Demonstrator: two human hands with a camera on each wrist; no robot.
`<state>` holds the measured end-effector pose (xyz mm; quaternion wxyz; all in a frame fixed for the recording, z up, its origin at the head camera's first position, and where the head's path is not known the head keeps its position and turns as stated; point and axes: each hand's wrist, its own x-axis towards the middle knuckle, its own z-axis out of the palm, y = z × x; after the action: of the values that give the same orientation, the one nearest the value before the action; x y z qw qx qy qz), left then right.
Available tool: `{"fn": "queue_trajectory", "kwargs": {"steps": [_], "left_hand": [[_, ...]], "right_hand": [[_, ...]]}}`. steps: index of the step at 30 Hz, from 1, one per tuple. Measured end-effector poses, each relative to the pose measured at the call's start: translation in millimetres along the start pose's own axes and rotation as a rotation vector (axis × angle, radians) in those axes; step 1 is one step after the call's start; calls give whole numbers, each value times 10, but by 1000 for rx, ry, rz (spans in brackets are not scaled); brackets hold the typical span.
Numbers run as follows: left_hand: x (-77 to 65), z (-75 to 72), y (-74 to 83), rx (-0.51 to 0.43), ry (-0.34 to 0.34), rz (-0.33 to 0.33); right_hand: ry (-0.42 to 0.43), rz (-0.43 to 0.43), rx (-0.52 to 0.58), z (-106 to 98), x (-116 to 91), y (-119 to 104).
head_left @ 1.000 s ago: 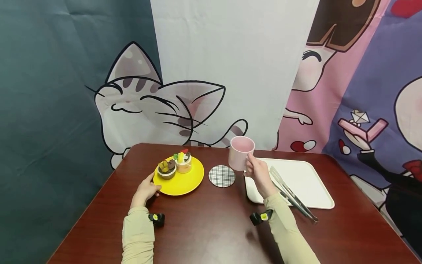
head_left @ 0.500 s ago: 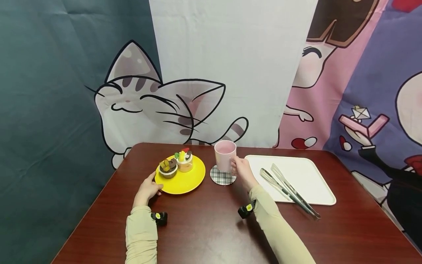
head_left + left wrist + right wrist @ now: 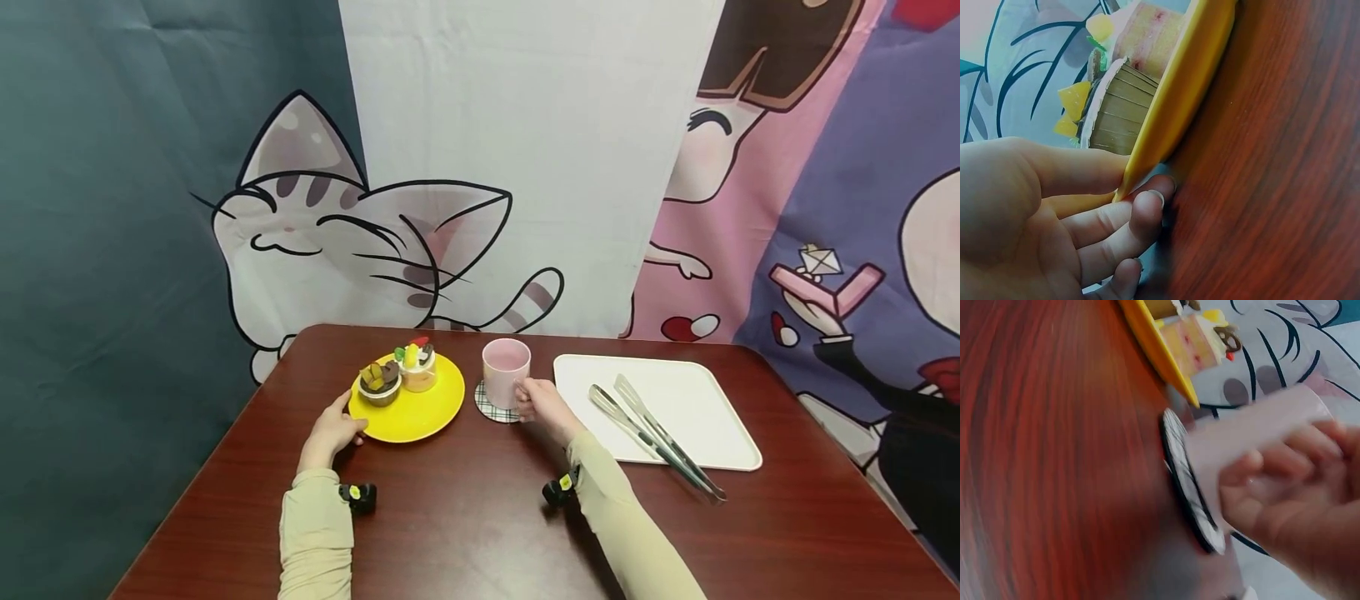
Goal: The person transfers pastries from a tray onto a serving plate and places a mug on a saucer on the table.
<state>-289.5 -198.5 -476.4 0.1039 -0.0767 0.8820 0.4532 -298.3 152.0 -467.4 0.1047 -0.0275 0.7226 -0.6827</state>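
A pink mug [image 3: 501,379] stands upright on a round checked coaster [image 3: 491,411], which shows beneath it in the right wrist view as a pale disc with a dark edge. My right hand [image 3: 546,408] grips the mug's handle, mostly covered by the fingers. At the left, my left hand [image 3: 330,432] pinches the rim of a yellow plate [image 3: 420,421], thumb above and fingers below, as the left wrist view shows. On the plate sit a chocolate cupcake [image 3: 379,387] with yellow pieces on top and a small layered cake [image 3: 417,375] with fruit-like toppings.
A white tray [image 3: 705,408] lies to the right of the mug. Metal tongs [image 3: 652,437] rest across it, their dark handle end reaching past the front edge onto the brown table [image 3: 465,517]. A printed cartoon cloth [image 3: 585,167] hangs behind the table.
My right hand has carried the mug left from over the tray's corner and lowered it onto the coaster. The left hand keeps its hold on the plate, which stays in place.
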Motion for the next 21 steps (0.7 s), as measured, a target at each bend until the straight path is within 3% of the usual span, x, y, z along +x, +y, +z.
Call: {"fn": "queue_trajectory", "kwargs": {"steps": [2, 4, 9, 13, 16, 21], "left_hand": [[2, -29, 5, 5, 2, 1], [5, -52, 12, 8, 5, 4], [15, -38, 3, 13, -8, 11], [-2, 10, -31, 14, -14, 6], [-14, 29, -45, 14, -12, 7], [-6, 25, -19, 19, -2, 23]], "right_hand": [[-29, -9, -84, -22, -8, -11], [7, -37, -173, -24, -32, -30], [251, -97, -434, -26, -167, -31], [340, -142, -617, -87, -334, 30], [378, -201, -679, -179, -464, 82], [447, -278, -674, -362, -549, 14]]}}
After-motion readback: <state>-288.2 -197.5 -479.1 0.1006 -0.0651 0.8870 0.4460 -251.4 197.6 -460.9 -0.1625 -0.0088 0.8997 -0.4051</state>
